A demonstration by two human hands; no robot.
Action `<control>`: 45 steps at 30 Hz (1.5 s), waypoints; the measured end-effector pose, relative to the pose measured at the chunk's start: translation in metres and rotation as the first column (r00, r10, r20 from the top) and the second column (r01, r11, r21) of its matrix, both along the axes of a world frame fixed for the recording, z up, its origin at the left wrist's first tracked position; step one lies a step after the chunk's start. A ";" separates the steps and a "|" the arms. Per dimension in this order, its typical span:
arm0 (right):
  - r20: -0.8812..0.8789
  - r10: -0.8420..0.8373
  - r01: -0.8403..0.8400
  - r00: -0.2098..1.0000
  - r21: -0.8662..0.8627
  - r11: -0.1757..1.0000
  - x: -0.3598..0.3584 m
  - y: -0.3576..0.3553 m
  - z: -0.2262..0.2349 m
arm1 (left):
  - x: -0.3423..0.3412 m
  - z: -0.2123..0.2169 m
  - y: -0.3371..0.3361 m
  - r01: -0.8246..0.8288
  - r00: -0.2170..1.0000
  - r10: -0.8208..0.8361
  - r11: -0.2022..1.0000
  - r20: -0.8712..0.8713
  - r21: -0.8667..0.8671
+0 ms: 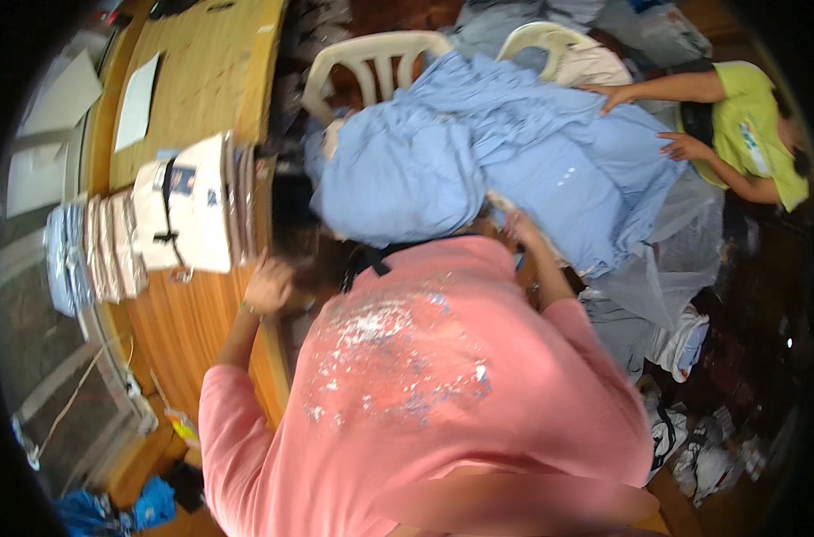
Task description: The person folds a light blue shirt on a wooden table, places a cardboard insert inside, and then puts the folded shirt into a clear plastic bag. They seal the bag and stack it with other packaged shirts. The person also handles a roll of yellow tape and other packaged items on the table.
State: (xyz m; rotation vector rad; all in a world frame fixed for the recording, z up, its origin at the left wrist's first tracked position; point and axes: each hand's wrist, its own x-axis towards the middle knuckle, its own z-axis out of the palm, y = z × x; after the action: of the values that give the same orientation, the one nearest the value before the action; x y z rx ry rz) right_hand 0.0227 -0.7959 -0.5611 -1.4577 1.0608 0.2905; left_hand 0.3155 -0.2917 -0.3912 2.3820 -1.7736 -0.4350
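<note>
Counts of people, chairs and garments around a wooden table
Two people [425, 385] are showing; two white plastic chairs [375, 58] are standing; one heap of light blue garments [496, 152] is lying; two white paper sheets [138, 98] are resting

Blue cloth heap [478, 152] crowding chairs [371, 63]

A wooden table [201, 98] runs left of the left hand [268, 286]. A row of folded, bagged shirts [187, 210] stands on it just above that hand; white paper [138, 100] lies farther up, well apart.
</note>
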 end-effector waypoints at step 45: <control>0.304 -0.180 0.161 0.936 0.087 0.983 0.154 0.023 -0.042 | 0.005 0.000 -0.014 0.074 0.995 -0.079 0.994 0.059 0.078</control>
State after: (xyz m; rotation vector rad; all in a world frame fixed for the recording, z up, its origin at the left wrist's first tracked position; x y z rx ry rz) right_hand 0.1763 -0.7727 -0.6028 -1.2960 0.9054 -0.0320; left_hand 0.3206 -0.3060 -0.3917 2.4092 -1.9134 -0.4506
